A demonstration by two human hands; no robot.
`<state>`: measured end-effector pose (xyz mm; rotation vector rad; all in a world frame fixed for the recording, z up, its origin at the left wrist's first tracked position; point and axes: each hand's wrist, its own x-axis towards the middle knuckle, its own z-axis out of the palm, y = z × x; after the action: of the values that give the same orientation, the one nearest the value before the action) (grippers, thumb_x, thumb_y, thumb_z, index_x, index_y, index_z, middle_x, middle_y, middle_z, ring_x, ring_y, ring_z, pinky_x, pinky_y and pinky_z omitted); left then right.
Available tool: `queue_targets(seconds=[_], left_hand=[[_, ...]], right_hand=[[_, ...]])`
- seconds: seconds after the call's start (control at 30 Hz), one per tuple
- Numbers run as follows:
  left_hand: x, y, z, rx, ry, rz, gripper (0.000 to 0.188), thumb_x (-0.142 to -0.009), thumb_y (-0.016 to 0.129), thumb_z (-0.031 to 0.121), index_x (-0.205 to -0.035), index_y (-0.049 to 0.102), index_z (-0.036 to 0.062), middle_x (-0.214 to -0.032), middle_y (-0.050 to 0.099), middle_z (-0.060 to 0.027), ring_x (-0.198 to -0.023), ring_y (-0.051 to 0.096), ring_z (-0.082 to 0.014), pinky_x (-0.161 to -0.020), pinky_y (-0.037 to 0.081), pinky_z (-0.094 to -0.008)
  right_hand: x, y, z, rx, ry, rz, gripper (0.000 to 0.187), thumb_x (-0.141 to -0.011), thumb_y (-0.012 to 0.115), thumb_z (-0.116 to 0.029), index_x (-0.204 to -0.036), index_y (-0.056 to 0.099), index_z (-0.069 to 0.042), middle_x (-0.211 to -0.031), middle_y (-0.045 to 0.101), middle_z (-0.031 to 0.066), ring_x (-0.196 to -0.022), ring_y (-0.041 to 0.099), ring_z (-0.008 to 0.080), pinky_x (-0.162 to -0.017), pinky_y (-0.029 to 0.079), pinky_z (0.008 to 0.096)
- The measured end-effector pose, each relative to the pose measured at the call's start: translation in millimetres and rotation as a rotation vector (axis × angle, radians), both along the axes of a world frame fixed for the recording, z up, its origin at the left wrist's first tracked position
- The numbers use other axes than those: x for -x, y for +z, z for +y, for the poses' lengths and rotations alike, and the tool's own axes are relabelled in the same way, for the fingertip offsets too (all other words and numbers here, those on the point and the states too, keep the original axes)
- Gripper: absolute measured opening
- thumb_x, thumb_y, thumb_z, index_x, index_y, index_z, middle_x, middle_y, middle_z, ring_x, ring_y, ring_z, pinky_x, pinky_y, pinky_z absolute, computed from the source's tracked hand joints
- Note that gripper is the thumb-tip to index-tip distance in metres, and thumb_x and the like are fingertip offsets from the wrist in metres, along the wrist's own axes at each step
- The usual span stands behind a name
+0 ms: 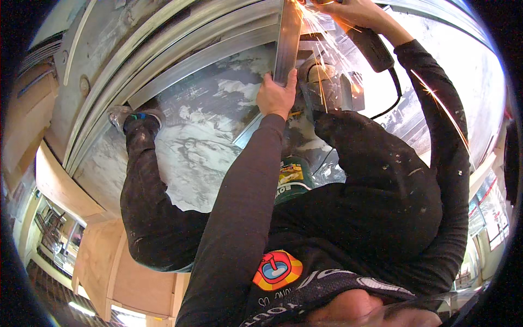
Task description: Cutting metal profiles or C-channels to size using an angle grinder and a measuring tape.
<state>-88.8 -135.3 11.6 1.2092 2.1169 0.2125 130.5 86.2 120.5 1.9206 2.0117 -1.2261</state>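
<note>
My left hand (276, 98) grips the lower end of a metal bar (287, 49), thumb on one side and fingers on the other. The bar stands upright in the picture and reaches the top edge. At the top my right hand (357, 13) is closed around a dark power tool, which looks like an angle grinder (372, 50). Bright sparks (327, 49) spray down from the bar's far end, next to the tool. The tool's working end is lost in the glare and at the picture's edge. A black cord (399, 90) hangs from its back.
Long metal bars (218, 46) lie across the far left, by my left shoe (144, 117). My right shoe (321, 76) is close under the sparks. A green bucket (294, 191) stands between my legs on a paint-smeared surface (190, 147). Wooden panels (136, 272) are at lower left.
</note>
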Motion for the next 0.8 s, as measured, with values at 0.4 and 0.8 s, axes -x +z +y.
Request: queue_targets(seconds=[0.4,0.8], left_hand=[[5.2,-1.8,-2.6,-0.061,0.003,-0.002,0.089,-0.083,0.06,0.077,-0.11,0.064,-0.0081,-0.089,0.07,-0.0337,-0.086,0.069,-0.051,-0.076,0.055,-0.0566],[11.3,-8.2,-6.6,-0.042,0.001,0.069,0.08,-0.083,0.06,0.077,-0.108,0.065,0.0008,-0.091,0.072,-0.024,-0.084,0.071,-0.045,-0.073,0.056,-0.0528]], right_hand=[[13.7,30.4,3.0,0.081,0.048,0.071,0.115,-0.082,0.075,-0.055,-0.152,0.019,0.017,-0.142,0.047,0.0393,-0.132,0.052,0.0383,-0.11,0.043,0.0395],[1.2,6.8,-20.2,0.1,0.005,0.08,0.118,-0.08,0.077,-0.052,-0.151,0.015,0.018,-0.126,0.059,0.0344,-0.115,0.061,0.0357,-0.098,0.049,0.038]])
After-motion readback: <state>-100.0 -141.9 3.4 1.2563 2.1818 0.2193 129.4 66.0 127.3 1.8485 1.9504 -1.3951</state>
